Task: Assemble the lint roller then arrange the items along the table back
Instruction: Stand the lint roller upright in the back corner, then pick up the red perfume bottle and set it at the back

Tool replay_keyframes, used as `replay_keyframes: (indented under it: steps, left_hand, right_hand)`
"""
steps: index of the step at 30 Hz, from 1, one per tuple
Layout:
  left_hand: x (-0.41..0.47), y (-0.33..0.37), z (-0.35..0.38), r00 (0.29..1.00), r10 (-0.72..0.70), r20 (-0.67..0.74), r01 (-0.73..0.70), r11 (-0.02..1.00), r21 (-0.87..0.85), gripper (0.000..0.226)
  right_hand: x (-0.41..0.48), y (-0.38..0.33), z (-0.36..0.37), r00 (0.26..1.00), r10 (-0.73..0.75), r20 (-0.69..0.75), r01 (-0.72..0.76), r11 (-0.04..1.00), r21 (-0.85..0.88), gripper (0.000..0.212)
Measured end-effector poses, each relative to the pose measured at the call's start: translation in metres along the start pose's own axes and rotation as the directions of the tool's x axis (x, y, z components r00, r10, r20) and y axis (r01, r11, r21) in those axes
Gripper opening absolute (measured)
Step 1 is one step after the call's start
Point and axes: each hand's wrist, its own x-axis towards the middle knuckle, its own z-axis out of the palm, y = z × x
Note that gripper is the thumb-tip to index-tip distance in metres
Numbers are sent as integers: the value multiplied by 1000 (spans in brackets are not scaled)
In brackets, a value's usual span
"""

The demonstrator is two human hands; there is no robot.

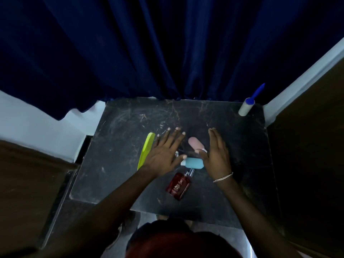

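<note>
- surface [232,146]: black, with pale scratches and veins
- lint roller [248,105]: blue handle, pale grey-white roll
- comb [145,150]: lime green
- one small bottle [196,144]: pale pink
- another bottle [194,162]: light blue, white cap
- perfume bottle [178,185]: dark red
- curtain [167,49]: deep navy
- bracelet [223,177]: silver

A dark blue curtain [149,43] hangs in deep folds beyond the hands, falling to the far edge of a scuffed black table [130,123]. White wall [33,127] shows to the left of the hands and again as a strip on the right [297,75]. Brown panels [307,146] close in on both sides. The light is dim.
</note>
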Motion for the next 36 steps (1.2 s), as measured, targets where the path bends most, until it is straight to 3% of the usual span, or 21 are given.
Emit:
replay_keyframes:
  steps: [3,7,12,14,17,20,24,29,31,36]
  left_hand:
    - [-33,1,17,996,-69,53,70,997,-16,82]
    - [-67,11,45,974,-159,161,164,986,-15,85]
    - [-88,29,69,948,-197,251,223,972,-78,82]
    - [-90,37,75,935,-222,276,260,959,-112,79]
    - [-91,44,81,908,-280,312,341,926,-163,74]
    - [-90,44,84,867,-355,350,453,854,-256,68]
    - [-87,42,83,837,-419,352,536,756,-376,60]
    - [-78,41,81,816,-447,365,576,669,-470,29]
    - [-78,41,78,791,-470,392,612,589,-528,18]
    - [-88,38,76,762,-465,451,633,387,-671,37]
  right_hand:
    - [-22,-5,19,995,48,91,-58,992,113,81]
    - [-56,-1,41,967,86,239,-121,984,134,80]
    - [-86,7,62,915,181,360,-183,983,-29,78]
    - [-95,9,71,875,231,425,-289,954,76,69]
    - [-103,10,83,803,392,449,-527,819,227,46]
    - [-107,12,92,729,508,459,-663,693,285,37]
    - [-103,7,98,651,551,523,-755,541,370,31]
    - [-99,5,104,668,543,509,-736,583,345,18]
    - [-99,5,104,675,545,498,-728,604,325,24]
    - [-102,4,103,645,543,539,-758,544,359,33]
